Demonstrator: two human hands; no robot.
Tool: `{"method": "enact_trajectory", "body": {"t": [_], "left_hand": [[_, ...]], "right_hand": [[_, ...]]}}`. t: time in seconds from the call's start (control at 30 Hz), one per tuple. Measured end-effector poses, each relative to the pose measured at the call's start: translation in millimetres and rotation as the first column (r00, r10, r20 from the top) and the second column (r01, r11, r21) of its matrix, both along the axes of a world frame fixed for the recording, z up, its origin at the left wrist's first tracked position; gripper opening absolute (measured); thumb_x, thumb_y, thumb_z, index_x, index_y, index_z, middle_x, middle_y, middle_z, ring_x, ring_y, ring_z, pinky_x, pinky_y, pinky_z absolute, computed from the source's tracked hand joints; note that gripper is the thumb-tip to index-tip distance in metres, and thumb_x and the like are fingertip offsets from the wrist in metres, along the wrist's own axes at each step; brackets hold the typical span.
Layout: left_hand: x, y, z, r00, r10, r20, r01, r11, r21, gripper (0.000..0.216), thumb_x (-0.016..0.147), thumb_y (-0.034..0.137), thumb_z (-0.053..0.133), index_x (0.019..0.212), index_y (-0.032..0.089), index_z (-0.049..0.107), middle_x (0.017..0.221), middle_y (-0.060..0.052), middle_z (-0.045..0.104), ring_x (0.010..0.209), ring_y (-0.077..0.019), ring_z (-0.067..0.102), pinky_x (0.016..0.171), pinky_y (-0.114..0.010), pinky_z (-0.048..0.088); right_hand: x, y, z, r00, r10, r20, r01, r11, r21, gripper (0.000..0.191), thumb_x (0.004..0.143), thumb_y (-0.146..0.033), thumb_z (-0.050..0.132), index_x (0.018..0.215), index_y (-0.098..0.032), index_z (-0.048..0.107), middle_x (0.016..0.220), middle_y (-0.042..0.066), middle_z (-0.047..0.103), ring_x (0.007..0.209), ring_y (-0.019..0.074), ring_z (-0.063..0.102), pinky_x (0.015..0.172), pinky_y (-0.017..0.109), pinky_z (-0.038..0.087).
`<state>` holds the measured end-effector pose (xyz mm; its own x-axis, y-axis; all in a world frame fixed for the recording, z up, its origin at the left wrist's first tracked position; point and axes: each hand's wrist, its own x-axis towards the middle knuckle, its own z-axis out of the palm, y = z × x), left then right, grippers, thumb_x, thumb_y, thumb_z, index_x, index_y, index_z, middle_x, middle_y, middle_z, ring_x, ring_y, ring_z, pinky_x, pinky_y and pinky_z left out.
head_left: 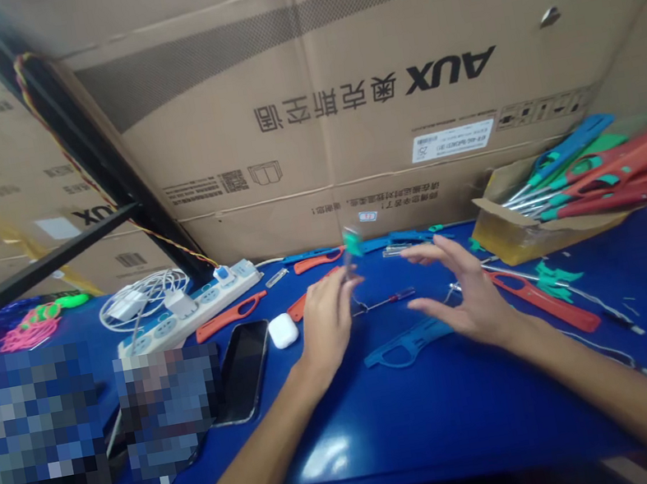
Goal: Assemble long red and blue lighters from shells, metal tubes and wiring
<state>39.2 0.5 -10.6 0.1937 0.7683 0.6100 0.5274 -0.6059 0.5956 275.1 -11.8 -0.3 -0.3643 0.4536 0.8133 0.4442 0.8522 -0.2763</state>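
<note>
My left hand (325, 318) is raised over the blue table (453, 411), fingertips pinched on a small teal plastic piece (353, 243) that is blurred. My right hand (463, 292) hovers to the right of it, fingers spread and holding nothing. Just below and between the hands lie a blue plastic handle shell (407, 342) and a thin metal rod (384, 300). A red handle shell with a metal rod (544, 302) lies right beside my right wrist.
An open cardboard box (522, 232) at the right holds several red, blue and green long-handled lighters (616, 165). A white power strip (191, 311) with chargers, a black phone (244, 370), a white earbud case (282, 330) and orange shells (230, 315) lie at left. Large cardboard cartons (333, 82) wall the back.
</note>
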Motion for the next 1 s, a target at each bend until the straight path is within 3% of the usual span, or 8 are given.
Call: {"method": "enact_trajectory", "body": {"t": [0.17,0.3,0.47,0.6,0.7,0.77,0.9,1.0], "left_hand": [[8.7,-3.2,7.7,0.827,-0.052,0.56,0.222,0.945,-0.241,0.02,0.103,0.04,0.049,0.108,0.021,0.052,0.113,-0.009,0.075,0.1,-0.02,0.069,0.093,-0.036,0.048],[18.0,-6.0,4.8,0.761,-0.178,0.623,0.435,0.853,-0.288,0.024,0.093,0.038,0.066,0.102,0.017,0.063,0.111,-0.01,0.073,0.106,-0.0219,0.066,0.095,-0.034,0.048],[24.5,-6.1,-6.9,0.74,-0.219,0.636,0.536,0.764,-0.359,0.022,0.087,0.036,0.073,0.096,0.017,0.07,0.105,-0.005,0.068,0.1,-0.0187,0.064,0.091,-0.029,0.048],[16.2,-4.3,-5.5,0.82,-0.269,0.506,0.519,0.722,-0.457,0.028,0.089,0.039,0.07,0.104,0.016,0.069,0.096,-0.004,0.069,0.081,-0.0144,0.062,0.073,-0.024,0.047],[5.6,-7.7,-0.1,0.903,-0.413,0.118,0.413,0.759,-0.503,0.026,0.093,0.042,0.065,0.098,0.017,0.072,0.073,0.0,0.067,0.061,-0.0115,0.057,0.06,-0.023,0.041],[2.2,-12.8,2.3,0.857,-0.477,-0.194,0.381,0.841,-0.385,0.025,0.095,0.042,0.064,0.091,0.019,0.075,0.065,0.001,0.067,0.055,-0.0113,0.055,0.058,-0.024,0.039],[7.7,-20.2,2.9,0.879,-0.371,-0.3,0.379,0.925,-0.033,0.023,0.1,0.038,0.057,0.102,0.02,0.072,0.089,-0.005,0.075,0.08,-0.0166,0.066,0.074,-0.027,0.048],[11.4,-17.0,1.6,0.919,-0.256,-0.302,0.286,0.956,0.062,0.034,0.097,0.038,0.062,0.126,0.021,0.06,0.119,-0.008,0.069,0.108,-0.0225,0.062,0.093,-0.035,0.049]], "right_hand": [[-7.0,2.9,-12.6,0.998,-0.053,-0.041,0.038,0.948,-0.315,0.061,0.099,-0.036,0.058,0.153,-0.032,0.03,0.133,0.008,0.063,0.116,0.025,0.064,0.1,0.048,0.053],[-18.8,-0.9,-19.3,0.999,-0.016,-0.046,-0.005,0.906,-0.424,0.041,0.097,-0.037,0.062,0.135,-0.026,0.052,0.116,0.006,0.072,0.105,0.0222,0.07,0.095,0.04,0.055],[-23.6,-0.9,-20.6,0.999,-0.042,-0.024,0.03,0.924,-0.382,0.013,0.096,-0.031,0.062,0.106,-0.024,0.067,0.1,0.003,0.075,0.089,0.0196,0.071,0.083,0.032,0.055],[-17.9,1.8,-15.7,0.999,-0.04,-0.011,0.032,0.92,-0.39,0.01,0.097,-0.028,0.061,0.1,-0.023,0.069,0.088,0.001,0.076,0.08,0.0177,0.071,0.076,0.03,0.054],[-8.4,5.2,-10.5,0.998,-0.054,-0.043,0.033,0.922,-0.387,0.012,0.098,-0.028,0.058,0.1,-0.022,0.068,0.074,-0.002,0.072,0.066,0.0144,0.068,0.069,0.027,0.053],[-1.4,8.2,-8.5,0.995,-0.08,-0.061,0.049,0.912,-0.406,0.014,0.098,-0.028,0.055,0.101,-0.021,0.067,0.069,-0.003,0.069,0.056,0.0123,0.063,0.06,0.025,0.051],[3.1,10.5,-10.5,0.997,-0.052,0.048,0.069,0.883,-0.465,0.016,0.097,-0.03,0.054,0.1,-0.021,0.068,0.068,-0.003,0.07,0.052,0.0124,0.062,0.056,0.026,0.049],[-5.2,6.4,-14.2,0.989,-0.018,0.146,0.087,0.873,-0.481,0.018,0.098,-0.031,0.053,0.1,-0.022,0.069,0.072,-0.001,0.073,0.061,0.0155,0.067,0.064,0.029,0.052]]}}
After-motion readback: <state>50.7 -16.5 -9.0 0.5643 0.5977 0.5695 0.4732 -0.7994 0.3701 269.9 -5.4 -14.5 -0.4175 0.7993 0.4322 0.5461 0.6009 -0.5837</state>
